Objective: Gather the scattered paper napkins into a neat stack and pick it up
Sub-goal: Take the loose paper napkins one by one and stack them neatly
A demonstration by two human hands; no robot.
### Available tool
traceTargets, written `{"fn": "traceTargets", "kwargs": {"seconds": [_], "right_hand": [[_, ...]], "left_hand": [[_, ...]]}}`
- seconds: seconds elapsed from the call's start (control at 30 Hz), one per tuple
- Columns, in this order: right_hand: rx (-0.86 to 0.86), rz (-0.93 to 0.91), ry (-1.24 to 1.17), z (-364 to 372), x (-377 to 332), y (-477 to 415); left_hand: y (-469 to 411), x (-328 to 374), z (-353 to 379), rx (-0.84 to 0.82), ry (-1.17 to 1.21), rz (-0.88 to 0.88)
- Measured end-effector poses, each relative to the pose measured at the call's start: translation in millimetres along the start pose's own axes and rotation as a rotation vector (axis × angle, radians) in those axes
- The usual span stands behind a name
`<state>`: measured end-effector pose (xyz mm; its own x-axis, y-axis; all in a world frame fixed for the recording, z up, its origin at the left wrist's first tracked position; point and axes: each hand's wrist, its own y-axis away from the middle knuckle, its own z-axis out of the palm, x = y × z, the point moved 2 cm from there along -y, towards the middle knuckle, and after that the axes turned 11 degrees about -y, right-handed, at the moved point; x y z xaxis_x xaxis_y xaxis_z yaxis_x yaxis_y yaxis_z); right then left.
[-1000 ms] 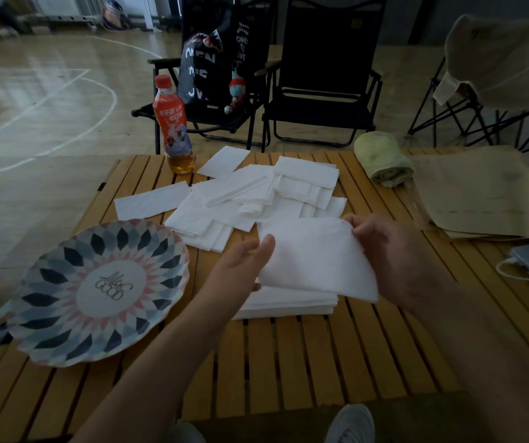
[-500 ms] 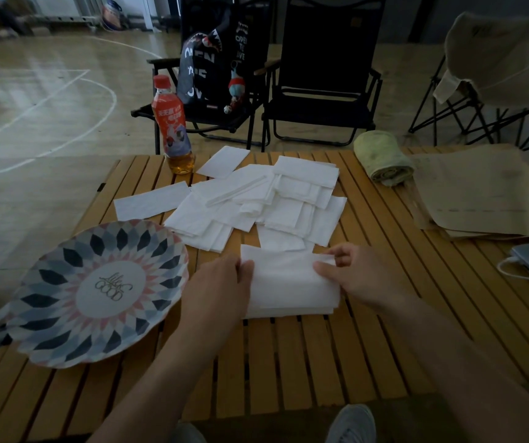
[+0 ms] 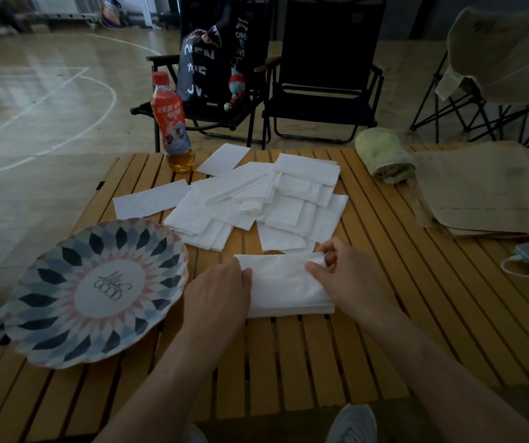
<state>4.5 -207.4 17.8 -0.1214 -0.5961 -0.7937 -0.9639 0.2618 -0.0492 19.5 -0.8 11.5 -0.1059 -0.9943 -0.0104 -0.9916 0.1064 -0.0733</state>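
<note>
Bracing the stack [image 3: 284,289] on the table [image 3: 384,330] with a flat left hand [image 3: 221,292], pinching its far right corner with the right hand [image 3: 343,276] (likely squaring edges), with scattered napkins [image 3: 256,199] just beyond.

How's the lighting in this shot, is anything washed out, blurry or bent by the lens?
Head view: dim overall, with the napkin stack brightest but not washed out; pale glare streaks the floor at top left; the wide-angle lens bows the table slats toward the frame edges; lettering on the plate reads sharp, so little blur.
</note>
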Motion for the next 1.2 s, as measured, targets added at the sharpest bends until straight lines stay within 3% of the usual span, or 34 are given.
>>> {"fn": "traceTargets", "kwargs": {"seconds": [0.17, 0.3, 0.4, 0.57, 0.77, 0.97, 1.07, 1.2], "right_hand": [[-0.02, -0.036, 0.17, 3.7, 2.0, 0.5], [0.082, -0.292, 0.431, 0.8, -5.2, 4.1], [0.082, -0.398, 0.389, 3.1, -10.3, 7.2], [-0.051, -0.434, 0.451, 15.3, -6.7, 9.0], [-0.027, -0.466, 0.423, 16.3, -15.9, -8.8], [-0.219, -0.446, 0.379, 26.1, -31.5, -47.0], [-0.305, -0.446, 0.46, 36.2, -37.2, -61.3], [-0.288, -0.528, 0.584, 41.4, -36.2, -66.7]], "left_hand": [[1.3, 0.0, -3.3, 0.018, 0.006, -0.037], [1.8, 3.5, -9.0, 0.106, -0.191, 0.038], [3.6, 6.4, -14.8, 0.135, -0.179, 0.134], [12.6, 9.8, -8.3, 0.028, -0.035, 0.329], [13.4, 8.7, -5.8, -0.031, -0.048, 0.362], [11.4, 12.4, -1.5, -0.061, -0.088, 0.369], [10.8, 12.5, -2.2, -0.086, -0.101, 0.372], [11.8, 11.9, -3.6, -0.085, -0.097, 0.381]]}}
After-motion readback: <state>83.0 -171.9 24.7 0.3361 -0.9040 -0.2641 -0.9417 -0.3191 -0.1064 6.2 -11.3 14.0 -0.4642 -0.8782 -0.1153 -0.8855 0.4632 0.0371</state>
